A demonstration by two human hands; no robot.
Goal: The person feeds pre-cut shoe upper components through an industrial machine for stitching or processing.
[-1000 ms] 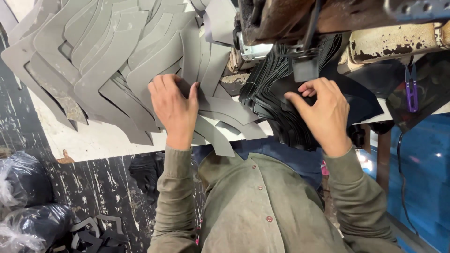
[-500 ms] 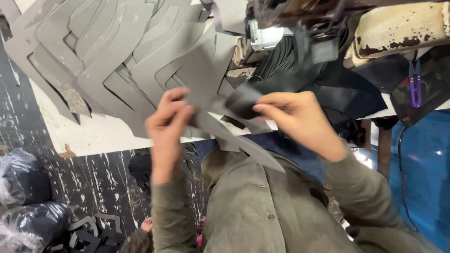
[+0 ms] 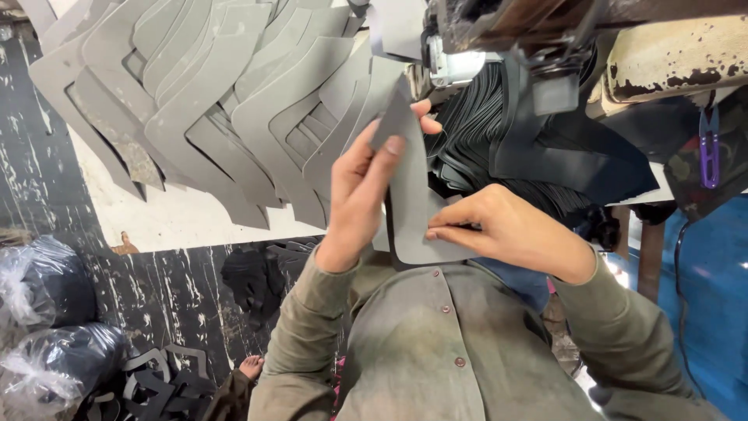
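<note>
Fingers (image 3: 389, 148) of the left hand (image 3: 362, 195) are closed on the upper end of a grey cut piece (image 3: 413, 210), thumb behind and fingertips in front. The piece hangs in the air in front of the person's chest, clear of the table (image 3: 179, 222). Further right, the right hand (image 3: 510, 230) pinches the lower, rounded edge between thumb and forefinger. So both hands grip this one piece. By my reading the step in hand is holding a single piece up, parted from the rest. It looks thin and limp, so any further handling calls for both pinches to keep it flat.

As for containers, two black plastic bags sit on the floor at the far left, one (image 3: 43, 284) above the other (image 3: 54, 366). Both are bunched shut, and what is in them cannot be told. Beside the lower bag lie loose dark offcuts (image 3: 167, 382), in no container. On the table a fanned spread of grey pieces (image 3: 202, 101) of the same angled shape overlap one another. To its right a heap of black pieces (image 3: 483, 132) rests under the head of a sewing machine (image 3: 499, 31). At the far right hang purple thread snips (image 3: 707, 148) — well apart from both hands.
</note>
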